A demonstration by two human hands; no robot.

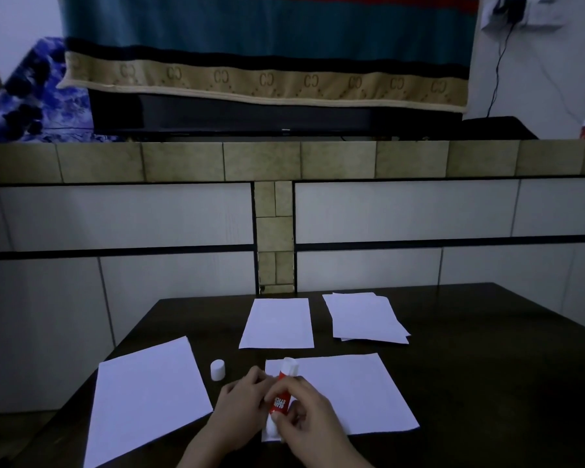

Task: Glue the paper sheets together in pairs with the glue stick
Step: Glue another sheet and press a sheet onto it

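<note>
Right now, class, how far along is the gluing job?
Done: the cap is off and stands on the table. In hand: both hands, left and right, hold the glue stick over the near sheet. Left: no pair clearly joined; the left sheet, far sheet and stack lie apart.

Dark table before tiled wall; striped blanket hangs over black TV on ledge
</note>
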